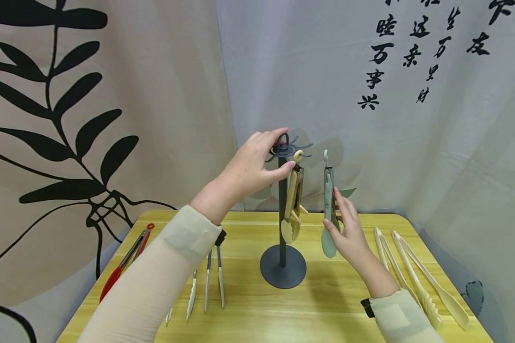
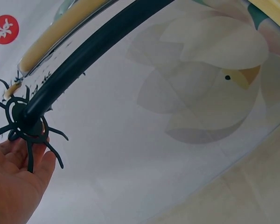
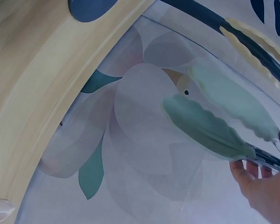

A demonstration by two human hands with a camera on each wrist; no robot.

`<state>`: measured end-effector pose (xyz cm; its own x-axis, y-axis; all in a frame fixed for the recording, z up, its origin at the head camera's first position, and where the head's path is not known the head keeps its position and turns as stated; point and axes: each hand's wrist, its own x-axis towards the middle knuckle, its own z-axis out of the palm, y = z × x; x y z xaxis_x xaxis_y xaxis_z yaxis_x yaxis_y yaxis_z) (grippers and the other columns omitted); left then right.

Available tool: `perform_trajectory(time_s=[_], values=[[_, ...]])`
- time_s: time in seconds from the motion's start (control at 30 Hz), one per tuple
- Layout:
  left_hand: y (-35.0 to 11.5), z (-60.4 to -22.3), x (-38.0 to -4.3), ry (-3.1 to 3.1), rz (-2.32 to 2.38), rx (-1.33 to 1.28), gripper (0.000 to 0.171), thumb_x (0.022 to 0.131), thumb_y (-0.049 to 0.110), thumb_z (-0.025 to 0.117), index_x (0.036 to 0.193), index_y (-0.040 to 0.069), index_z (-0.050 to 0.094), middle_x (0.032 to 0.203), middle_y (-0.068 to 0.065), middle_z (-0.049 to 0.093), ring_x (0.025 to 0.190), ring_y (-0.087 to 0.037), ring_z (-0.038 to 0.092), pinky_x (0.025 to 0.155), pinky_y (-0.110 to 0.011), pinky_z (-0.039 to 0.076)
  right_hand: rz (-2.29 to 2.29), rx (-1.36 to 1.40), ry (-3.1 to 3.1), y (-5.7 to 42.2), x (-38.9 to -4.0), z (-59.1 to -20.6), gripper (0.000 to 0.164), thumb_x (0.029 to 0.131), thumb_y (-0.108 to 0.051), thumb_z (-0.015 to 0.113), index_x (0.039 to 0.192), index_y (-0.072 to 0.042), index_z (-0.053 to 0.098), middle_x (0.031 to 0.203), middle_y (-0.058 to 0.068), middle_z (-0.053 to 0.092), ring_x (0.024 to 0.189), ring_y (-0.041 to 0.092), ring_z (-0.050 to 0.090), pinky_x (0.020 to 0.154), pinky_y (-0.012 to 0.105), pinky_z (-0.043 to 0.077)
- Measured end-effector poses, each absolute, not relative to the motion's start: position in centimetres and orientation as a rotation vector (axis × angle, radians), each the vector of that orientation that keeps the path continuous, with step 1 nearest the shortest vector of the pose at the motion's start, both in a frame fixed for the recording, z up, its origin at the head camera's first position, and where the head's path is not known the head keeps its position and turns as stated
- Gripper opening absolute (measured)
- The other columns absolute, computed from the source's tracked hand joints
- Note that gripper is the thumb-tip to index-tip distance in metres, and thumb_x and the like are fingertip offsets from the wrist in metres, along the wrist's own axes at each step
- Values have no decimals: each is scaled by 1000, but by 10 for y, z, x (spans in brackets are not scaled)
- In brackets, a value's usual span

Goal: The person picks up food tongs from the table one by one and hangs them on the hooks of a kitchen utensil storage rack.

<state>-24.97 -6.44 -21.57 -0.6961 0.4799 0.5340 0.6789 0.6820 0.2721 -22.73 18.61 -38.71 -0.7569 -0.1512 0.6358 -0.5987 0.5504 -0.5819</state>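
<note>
A dark hanging rack [image 1: 283,267] with a round base and several hooks stands on the table. My left hand [image 1: 257,159] grips its top, fingers at the top loop and thumb beside the hooks; the left wrist view shows those fingers behind the hook ring [image 2: 30,126]. Pale yellow tongs [image 1: 291,197] hang from a hook on the rack's right side. To the right of them, my right hand [image 1: 349,233] holds mint green tongs [image 1: 328,190] upright between thumb and fingers, heads down and hanging ring up. Those green heads [image 3: 205,126] stand apart in the right wrist view.
Red tongs [image 1: 111,281] lie at the left of the wooden table [image 1: 326,305]. Blue-handled tongs with whitish arms [image 1: 221,281] lie partly behind my left forearm. At the right lie cream tongs [image 1: 448,297] and another pale pair [image 1: 388,257]. A printed curtain [image 1: 167,95] hangs behind.
</note>
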Motion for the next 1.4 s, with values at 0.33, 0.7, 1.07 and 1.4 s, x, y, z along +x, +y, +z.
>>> perform_trajectory(time_s=[0.33,0.7,1.07,1.4], values=[[-65,-215,-249,-2493,-635,-886,70,89,49,55,147,19,33,128,1,55,112,-14,45,96,-36,43,1183,674,-2210,182,-227,-379,81,86,7,61,152,-14,20,140,19,38,108,14,45,86,22,44],[-63,-216,-249,-2479,-637,-896,69,88,48,56,147,18,34,124,2,56,114,-14,45,95,-35,43,1210,714,-2187,179,-230,-374,79,87,7,59,152,-14,19,137,19,38,108,12,44,88,19,42],[-64,-216,-249,-2480,-641,-895,69,88,48,56,147,19,34,124,2,57,113,-14,45,95,-35,43,1219,709,-2210,176,-229,-368,76,89,4,58,152,-12,19,138,18,37,108,14,44,88,34,45],[-64,-216,-249,-2482,-646,-888,69,89,49,55,147,20,33,124,2,56,110,-14,45,94,-36,44,1229,716,-2238,172,-229,-364,76,91,0,57,153,-16,18,143,17,33,112,23,45,91,32,43]])
